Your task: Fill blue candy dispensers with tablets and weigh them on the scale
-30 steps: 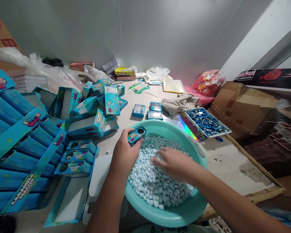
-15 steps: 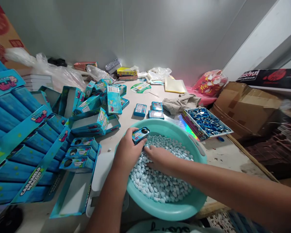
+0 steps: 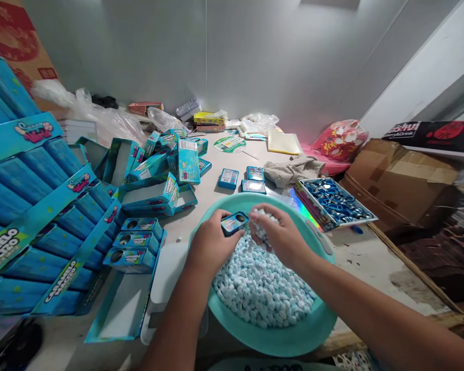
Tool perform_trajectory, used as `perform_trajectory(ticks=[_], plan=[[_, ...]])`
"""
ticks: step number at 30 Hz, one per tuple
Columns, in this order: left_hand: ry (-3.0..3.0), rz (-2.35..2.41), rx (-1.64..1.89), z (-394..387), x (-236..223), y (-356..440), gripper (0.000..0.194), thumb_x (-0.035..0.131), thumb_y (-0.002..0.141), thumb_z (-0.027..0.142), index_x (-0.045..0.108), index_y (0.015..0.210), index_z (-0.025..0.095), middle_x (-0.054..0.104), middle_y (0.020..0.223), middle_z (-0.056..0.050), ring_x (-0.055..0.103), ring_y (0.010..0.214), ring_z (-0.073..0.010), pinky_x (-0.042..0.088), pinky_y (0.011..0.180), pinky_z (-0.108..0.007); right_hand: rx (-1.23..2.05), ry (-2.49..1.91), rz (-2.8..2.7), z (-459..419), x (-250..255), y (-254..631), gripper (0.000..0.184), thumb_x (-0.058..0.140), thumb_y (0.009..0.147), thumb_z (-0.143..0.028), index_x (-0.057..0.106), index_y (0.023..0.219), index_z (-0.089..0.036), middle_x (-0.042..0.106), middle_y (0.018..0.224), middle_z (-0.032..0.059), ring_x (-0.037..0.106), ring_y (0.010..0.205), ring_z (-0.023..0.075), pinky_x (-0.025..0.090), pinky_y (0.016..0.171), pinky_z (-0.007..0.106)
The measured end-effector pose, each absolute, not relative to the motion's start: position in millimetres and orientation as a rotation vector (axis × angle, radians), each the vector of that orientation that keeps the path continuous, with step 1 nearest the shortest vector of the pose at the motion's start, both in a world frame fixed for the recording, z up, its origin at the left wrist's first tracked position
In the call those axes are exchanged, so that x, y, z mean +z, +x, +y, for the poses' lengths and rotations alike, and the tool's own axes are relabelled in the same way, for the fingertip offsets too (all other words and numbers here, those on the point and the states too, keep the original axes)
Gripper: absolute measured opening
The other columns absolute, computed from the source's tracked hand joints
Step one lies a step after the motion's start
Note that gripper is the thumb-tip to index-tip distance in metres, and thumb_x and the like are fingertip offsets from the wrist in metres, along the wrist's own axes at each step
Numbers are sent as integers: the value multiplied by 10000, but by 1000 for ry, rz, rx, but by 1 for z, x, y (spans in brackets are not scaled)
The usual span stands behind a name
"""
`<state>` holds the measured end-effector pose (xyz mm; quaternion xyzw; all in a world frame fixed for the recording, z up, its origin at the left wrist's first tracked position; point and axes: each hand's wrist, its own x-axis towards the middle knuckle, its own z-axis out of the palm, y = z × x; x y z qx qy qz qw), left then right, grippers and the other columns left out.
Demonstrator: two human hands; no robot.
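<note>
My left hand (image 3: 212, 242) is closed round a small blue candy tin (image 3: 234, 222) with a dark round hole in its top, held over the left rim of a turquoise basin (image 3: 270, 342). Pale blue and white candies (image 3: 266, 288) fill much of that basin. Just right of the tin, my right hand (image 3: 280, 234) is closed round a handful of the candies, raised above the rest, with some showing between the fingers. On the table behind the basin lie several closed blue tins (image 3: 228, 178).
An open carton (image 3: 116, 309) at left holds three tins with round holes. Beside it rise stacked cartons of blue boxes (image 3: 46, 206). A shallow box of blue lids (image 3: 332, 201) stands right, near a grey cloth (image 3: 294, 171) and a cardboard box (image 3: 394, 180).
My right hand has risen out of the candies with a handful and now sits close to the tin. My left hand still holds the tin; the whole view has shifted slightly.
</note>
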<state>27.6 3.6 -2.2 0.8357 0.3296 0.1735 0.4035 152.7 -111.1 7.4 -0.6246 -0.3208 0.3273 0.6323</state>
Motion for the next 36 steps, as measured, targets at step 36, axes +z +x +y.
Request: perform_trajectory(ticks=[36], plan=[[2200,534,374,3,-2,25,442,735,837,321,607,1260,309,722,1138,-7,675,1033,-256,492,765,-318,635,-1122,-557,-83,-1,158,314,601,848,-426,426,681,-226,567,766,16,623,777,237,534,670,339]])
